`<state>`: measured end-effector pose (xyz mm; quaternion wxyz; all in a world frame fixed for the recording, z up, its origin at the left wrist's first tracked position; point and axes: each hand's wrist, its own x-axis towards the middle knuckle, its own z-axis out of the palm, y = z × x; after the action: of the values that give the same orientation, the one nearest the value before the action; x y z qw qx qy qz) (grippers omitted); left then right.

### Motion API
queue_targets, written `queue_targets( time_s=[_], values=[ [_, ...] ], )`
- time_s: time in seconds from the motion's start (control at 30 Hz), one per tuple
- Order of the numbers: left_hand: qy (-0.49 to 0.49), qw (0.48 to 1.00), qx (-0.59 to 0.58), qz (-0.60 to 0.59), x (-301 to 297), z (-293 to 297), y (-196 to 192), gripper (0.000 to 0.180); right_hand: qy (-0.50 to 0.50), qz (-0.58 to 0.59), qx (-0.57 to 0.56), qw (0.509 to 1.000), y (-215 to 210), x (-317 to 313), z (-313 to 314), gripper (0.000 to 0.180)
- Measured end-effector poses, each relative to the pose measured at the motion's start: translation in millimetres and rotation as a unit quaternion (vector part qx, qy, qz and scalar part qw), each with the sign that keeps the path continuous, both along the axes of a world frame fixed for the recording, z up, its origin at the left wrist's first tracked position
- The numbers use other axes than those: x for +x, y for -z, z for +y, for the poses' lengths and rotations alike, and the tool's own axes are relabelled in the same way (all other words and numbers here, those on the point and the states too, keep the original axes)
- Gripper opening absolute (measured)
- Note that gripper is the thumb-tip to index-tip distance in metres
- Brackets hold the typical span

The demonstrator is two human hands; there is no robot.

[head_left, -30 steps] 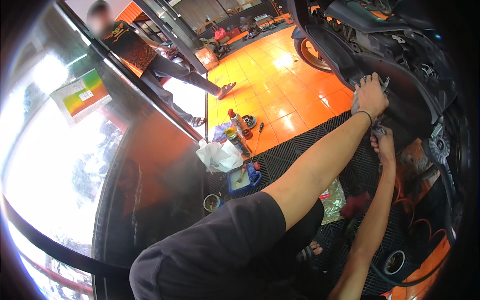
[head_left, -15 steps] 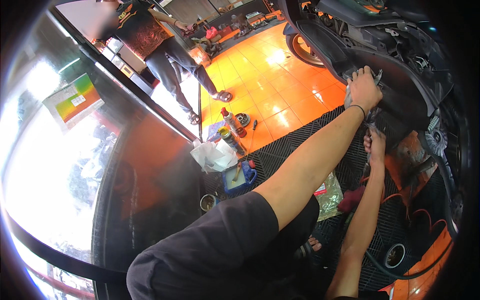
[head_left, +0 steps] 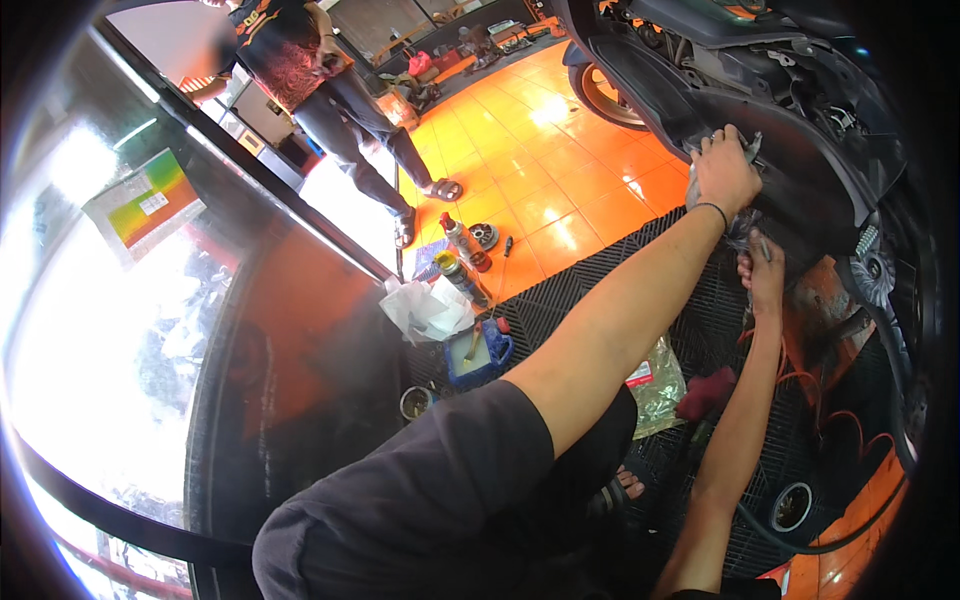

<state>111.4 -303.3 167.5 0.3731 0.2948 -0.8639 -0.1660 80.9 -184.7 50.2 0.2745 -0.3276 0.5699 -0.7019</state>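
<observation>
Head cam view: my left hand [head_left: 728, 172] is curling, mostly closed, over a crumpled grey cloth [head_left: 694, 188] that's lying against the curved matte-black plastic panel [head_left: 815, 195] of a dark motorbike [head_left: 745, 58]. My right hand [head_left: 765, 272] is gripping a greyish thing [head_left: 765, 247] just below, fingers folded tight, can't make out what. Cut-open blue plastic jug [head_left: 482, 376] is sitting well off to the left.

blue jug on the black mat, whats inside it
A brush rests in the open blue jug, against a pale surface. Whether that is liquid or the jug's bottom, I can't tell; whatever lies directly beneath the brush is covered.
</observation>
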Motion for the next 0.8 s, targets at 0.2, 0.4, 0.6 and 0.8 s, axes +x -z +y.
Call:
queue_targets(
  time_s=[0.2,0.4,0.6,0.8],
  values=[
    [-0.007,1.0,-0.005,0.008,0.6,-3.0,1.2,0.047,-0.043,-0.114,0.03,0.992,33.7,4.6,-7.0,0.04],
    [0.017,0.997,-0.066,-0.036,-1.2,-11.3,-6.5,0.05,-0.131,-0.23,-0.016,0.964,49.3,6.3,-26.0,0.036],
    [0.034,0.999,-0.021,-0.032,-7.9,-14.6,6.3,0.046,0.067,-0.06,0.143,0.986,74.0,23.4,-36.5,0.053],
    [0.035,0.999,-0.028,-0.023,-9.4,-13.0,-4.5,0.046,0.034,-0.041,0.081,0.995,94.2,12.7,-44.4,0.049]
  ],
)
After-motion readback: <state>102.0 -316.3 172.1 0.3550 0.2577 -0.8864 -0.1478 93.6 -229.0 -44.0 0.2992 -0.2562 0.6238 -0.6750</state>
